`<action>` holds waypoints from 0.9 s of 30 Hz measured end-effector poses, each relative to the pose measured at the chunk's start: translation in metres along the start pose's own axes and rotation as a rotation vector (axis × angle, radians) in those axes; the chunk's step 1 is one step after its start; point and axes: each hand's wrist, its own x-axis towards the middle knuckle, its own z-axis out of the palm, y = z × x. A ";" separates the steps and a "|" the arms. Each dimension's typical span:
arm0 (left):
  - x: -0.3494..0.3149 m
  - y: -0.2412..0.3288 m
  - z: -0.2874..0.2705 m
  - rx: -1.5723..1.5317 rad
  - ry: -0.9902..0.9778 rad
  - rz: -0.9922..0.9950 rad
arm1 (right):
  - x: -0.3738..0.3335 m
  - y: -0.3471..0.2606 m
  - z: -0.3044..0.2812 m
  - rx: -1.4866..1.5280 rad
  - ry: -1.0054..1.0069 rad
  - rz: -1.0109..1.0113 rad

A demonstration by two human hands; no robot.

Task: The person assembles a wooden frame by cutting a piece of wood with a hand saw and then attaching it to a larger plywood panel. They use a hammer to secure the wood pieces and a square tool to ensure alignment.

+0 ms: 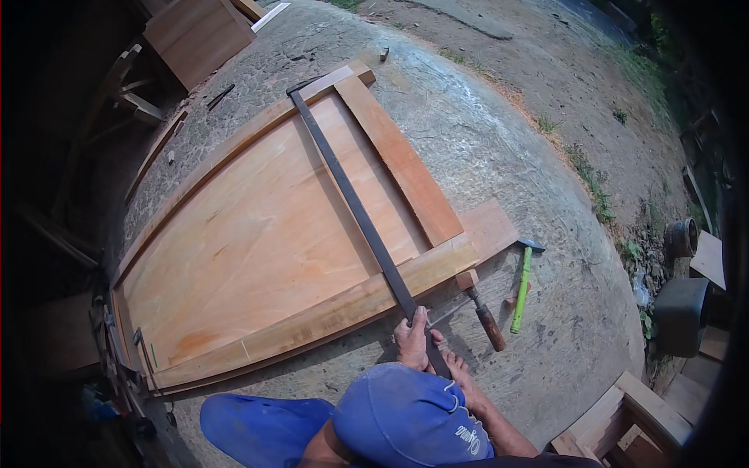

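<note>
A long dark metal bar clamp lies across a wooden panel frame, its far jaw hooked over the frame's far edge. My left hand is closed around the bar just off the near rail. Beside the bar's near end is my right hand, fingers curled against it and partly hidden by my blue-clad knee. A thin metal rod sticks out next to the left hand. To the right lie a wooden-handled tool, seemingly a chisel, by a small wood block, and a hammer with a lime-green handle.
The frame rests on rough concrete. A second, smaller clamp grips its left end. Wooden framing stands at lower right, near a dark plastic container. A plywood box sits at far left.
</note>
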 end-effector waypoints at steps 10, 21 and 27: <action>-0.008 0.005 -0.015 -0.084 -0.103 -0.193 | -0.019 0.004 0.005 0.126 -0.003 0.026; -0.015 0.001 -0.022 -0.137 -0.217 -0.392 | -0.024 0.002 0.015 0.254 0.052 -0.004; -0.026 0.008 -0.019 -0.124 -0.145 -0.412 | -0.030 -0.012 0.008 0.385 -0.084 0.231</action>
